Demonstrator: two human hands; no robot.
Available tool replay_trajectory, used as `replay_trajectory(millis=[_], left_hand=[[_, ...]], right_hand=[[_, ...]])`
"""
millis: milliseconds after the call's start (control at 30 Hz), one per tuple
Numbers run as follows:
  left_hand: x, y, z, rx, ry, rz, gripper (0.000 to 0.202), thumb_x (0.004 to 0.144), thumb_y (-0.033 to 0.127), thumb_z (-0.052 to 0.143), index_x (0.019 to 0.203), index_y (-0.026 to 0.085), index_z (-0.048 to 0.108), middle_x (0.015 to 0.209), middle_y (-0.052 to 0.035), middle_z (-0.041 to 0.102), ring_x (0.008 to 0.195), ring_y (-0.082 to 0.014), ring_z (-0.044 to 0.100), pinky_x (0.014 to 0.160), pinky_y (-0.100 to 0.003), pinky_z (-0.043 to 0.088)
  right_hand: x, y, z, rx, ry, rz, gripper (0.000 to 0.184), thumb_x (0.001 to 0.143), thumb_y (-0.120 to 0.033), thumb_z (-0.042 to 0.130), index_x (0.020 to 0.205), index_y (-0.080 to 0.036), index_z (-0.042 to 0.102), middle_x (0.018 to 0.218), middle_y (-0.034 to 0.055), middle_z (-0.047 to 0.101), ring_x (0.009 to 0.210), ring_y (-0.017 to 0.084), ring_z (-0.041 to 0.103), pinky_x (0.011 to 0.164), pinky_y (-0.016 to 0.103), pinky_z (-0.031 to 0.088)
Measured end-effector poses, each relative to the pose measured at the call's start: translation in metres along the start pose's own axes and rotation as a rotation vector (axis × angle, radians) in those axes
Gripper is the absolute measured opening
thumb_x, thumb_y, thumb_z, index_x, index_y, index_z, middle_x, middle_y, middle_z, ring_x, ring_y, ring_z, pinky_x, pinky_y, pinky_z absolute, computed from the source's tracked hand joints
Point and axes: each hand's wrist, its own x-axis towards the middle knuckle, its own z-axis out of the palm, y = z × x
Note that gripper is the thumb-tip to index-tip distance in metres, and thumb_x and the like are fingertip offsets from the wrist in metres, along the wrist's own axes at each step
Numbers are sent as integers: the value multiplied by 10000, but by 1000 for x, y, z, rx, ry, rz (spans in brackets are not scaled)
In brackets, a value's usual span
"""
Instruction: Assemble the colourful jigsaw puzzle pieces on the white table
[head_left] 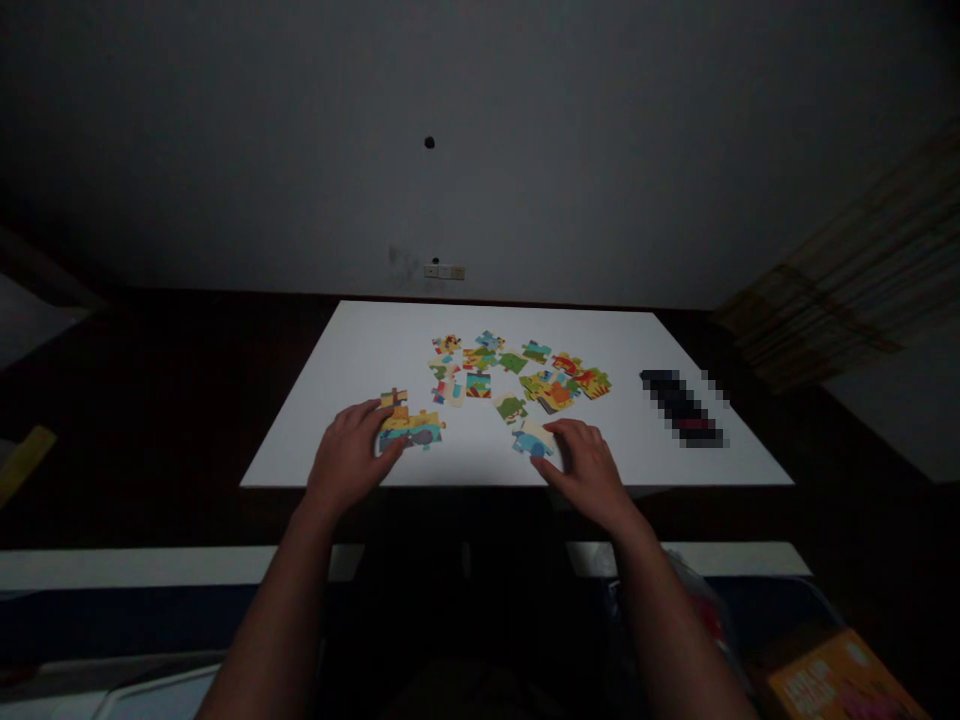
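Observation:
My left hand (pixel 346 455) rests at the table's left front, with thumb and fingers closed about the left edge of several joined jigsaw puzzle pieces (pixel 424 428). They show yellow above and teal with a grey shape below. Between the thumb and fingers of my right hand (pixel 589 465) is a puzzle piece with a blue elephant (pixel 531 440), low over or on the table; I cannot tell which. A green piece (pixel 511 408) lies just beyond it. Farther back are loose pieces (pixel 478 385) and a yellow and orange cluster (pixel 553 390), partly overlapping.
The white table (pixel 300 440) has its front edge close to my wrists. A dark, pixelated object (pixel 682 408) lies on its right side. An orange box (pixel 844 680) and a clear plastic bag (pixel 701 590) are at the lower right. A wall with a socket (pixel 445 272) stands behind.

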Motion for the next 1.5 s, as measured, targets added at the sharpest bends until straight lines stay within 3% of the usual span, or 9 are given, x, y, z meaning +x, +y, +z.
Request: replay_trajectory(millis=[833,1333,1500], left_hand=[[0,1,-1,-28,4,-10,529,986,587,573,1397,263,652,1483,-128,611,1337,-385,557,1119,-595,485],[0,2,-3,-10,-13,-3,525,1012,567,556,1406,229,632,1485,-141,605,1351,-373,545,1120,-579,482],[0,2,-3,-33,-11,-17,442,1005,577,563,1213,195,640,1462,-166,616,1350,-375,546,1124,-571,475]], right_hand=[[0,0,0,24,-21,2,444,975,-492,642,1356,-268,603,1383,109,658,1237,360,586,993,541,505],[-1,-1,-1,13,-12,-2,450,975,-495,651,1360,-265,611,1382,111,660,1239,367,587,993,549,507],[-1,-2,-2,11,-12,-3,442,975,-492,643,1354,-265,622,1379,113,663,1239,365,591,980,536,513]])
